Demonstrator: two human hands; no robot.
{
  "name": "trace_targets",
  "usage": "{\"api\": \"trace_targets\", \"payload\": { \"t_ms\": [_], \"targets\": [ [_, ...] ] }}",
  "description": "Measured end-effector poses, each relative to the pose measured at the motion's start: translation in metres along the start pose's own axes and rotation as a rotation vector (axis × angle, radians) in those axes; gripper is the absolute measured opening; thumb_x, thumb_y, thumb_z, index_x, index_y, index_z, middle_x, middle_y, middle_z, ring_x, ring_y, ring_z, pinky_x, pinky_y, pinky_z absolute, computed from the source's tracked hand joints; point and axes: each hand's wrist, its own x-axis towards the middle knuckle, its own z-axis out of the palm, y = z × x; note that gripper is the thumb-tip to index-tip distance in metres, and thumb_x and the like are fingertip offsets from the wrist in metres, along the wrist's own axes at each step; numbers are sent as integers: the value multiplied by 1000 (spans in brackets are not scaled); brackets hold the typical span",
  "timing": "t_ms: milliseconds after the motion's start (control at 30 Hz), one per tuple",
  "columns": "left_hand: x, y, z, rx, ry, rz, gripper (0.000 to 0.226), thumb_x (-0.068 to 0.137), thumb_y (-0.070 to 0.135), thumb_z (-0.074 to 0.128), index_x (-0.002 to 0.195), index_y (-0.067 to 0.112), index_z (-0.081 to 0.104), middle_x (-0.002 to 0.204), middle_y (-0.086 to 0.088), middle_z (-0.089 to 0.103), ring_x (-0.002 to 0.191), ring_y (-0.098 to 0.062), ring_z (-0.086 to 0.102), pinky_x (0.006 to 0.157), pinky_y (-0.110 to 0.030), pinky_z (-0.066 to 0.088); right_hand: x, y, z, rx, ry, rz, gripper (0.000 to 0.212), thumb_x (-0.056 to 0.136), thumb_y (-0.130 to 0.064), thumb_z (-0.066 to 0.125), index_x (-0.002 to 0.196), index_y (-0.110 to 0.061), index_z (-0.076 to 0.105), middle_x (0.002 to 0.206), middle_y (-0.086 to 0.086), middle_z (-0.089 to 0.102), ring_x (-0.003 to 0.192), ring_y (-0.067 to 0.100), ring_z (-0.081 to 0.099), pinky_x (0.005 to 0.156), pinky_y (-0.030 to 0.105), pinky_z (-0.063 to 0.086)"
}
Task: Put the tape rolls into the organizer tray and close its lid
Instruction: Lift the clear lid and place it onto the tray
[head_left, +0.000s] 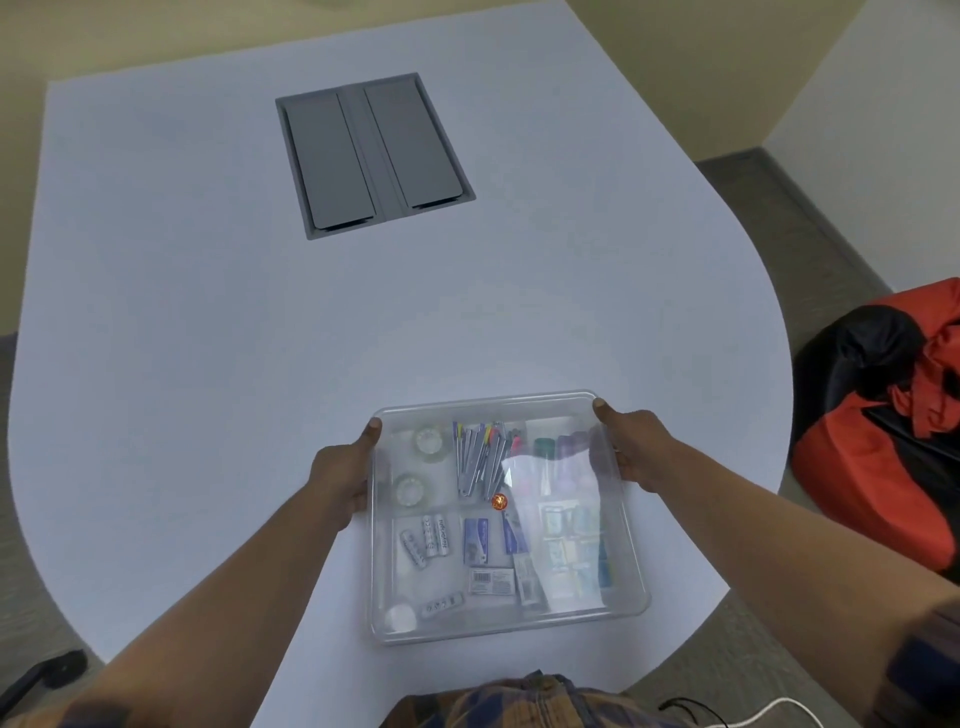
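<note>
A clear plastic organizer tray (631, 605) sits on the white table near its front edge, with the transparent lid (483, 402) lying over it. Two clear tape rolls (430, 440) (410, 489) lie one behind the other in the tray's far left compartment, seen through the lid. My left hand (340, 480) grips the left edge of the lid and tray near the far corner. My right hand (631, 447) grips the right edge near the far right corner. Pens, batteries and small boxes fill the other compartments.
A grey cable hatch (374, 153) is set into the white table (208, 312) farther back. A red and black bag (883, 421) lies on the floor to the right. The table's curved edge runs close behind the tray on the right.
</note>
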Motion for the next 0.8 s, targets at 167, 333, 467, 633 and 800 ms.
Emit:
{"api": "trace_targets", "payload": {
  "t_ms": [167,333,467,633,800],
  "targets": [
    [-2,15,2,160,90,156,57,82,63,57,60,13,43,61,-8,44,54,-24,44,56,-30,39,-5,-6,12,-108,145,-126,55,89,-50,60,97,4,66,85,17,63,75,34,63,70,38,52],
    [-29,-20,-16,246,-36,311,36,88,51,59,74,18,61,77,-1,63,69,-21,59,60,-30,48,-38,36,1,-297,-16,-301,25,91,-33,62,84,-10,71,89,13,73,82,28,69,77,43,56],
    [-66,-76,-40,162,-154,357,19,81,37,73,99,28,70,88,5,76,82,-15,72,60,-20,54,-63,86,-18,-310,-68,-292,45,89,-42,65,90,3,64,83,23,66,67,29,63,66,35,44],
    [-93,-127,-53,44,-348,281,43,73,24,82,114,28,69,109,4,74,100,-13,70,73,-14,53,-88,130,-33,-157,-211,-236,21,83,-38,71,96,-22,76,88,-3,76,81,16,70,72,29,58],
    [-96,-134,-52,18,-367,310,50,72,21,83,118,31,67,113,7,72,107,-11,67,80,-11,51,-93,140,-34,-72,-240,-270,25,77,-28,78,102,-25,76,102,-3,77,95,11,71,70,21,55]
  ]
}}
